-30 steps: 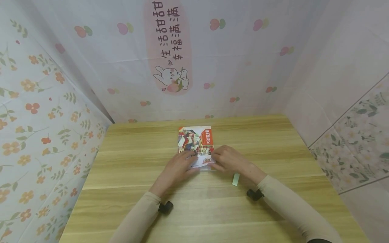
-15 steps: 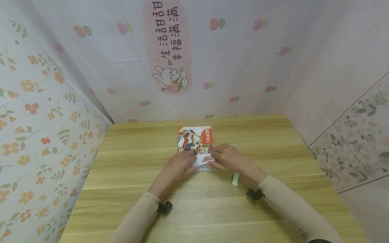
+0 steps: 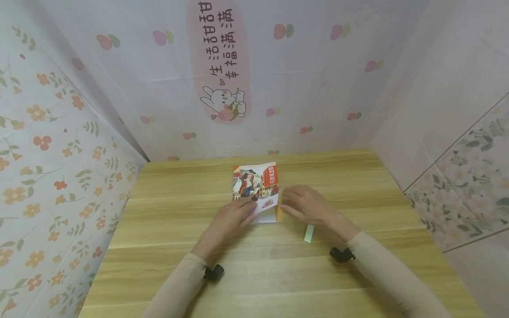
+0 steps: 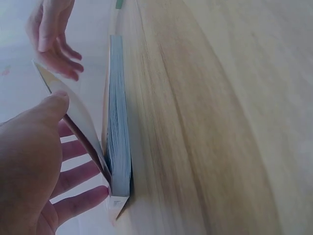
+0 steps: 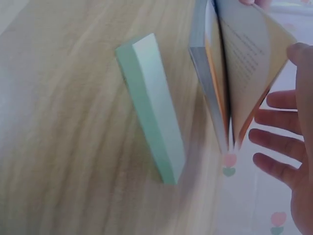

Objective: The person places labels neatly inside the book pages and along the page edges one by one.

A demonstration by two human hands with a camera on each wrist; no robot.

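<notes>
A book [image 3: 254, 179] with a picture of a person in a dark hat and a red title strip lies on the table, its front cover tilted up off the pages. My left hand [image 3: 232, 216] holds the lower part of that cover; in the left wrist view its thumb is on the inner side and the fingers are behind. The page block [image 4: 119, 112] stays down on the wood. Just right of the book is my right hand [image 3: 306, 205], fingers spread. In the right wrist view its thumb overlaps the edge of the raised cover [image 5: 252, 54].
A small pale green bar [image 5: 151, 107] lies on the wood-grain table [image 3: 254, 274], right of the book and near my right wrist. Printed cloth [image 3: 326, 79] hangs behind the table, and floral cloth [image 3: 59, 176] stands along the left side.
The front cover has risen, baring the pages at the lower right. My right hand has let go of the book and drawn slightly right; the left hand stays at the lower edge.
</notes>
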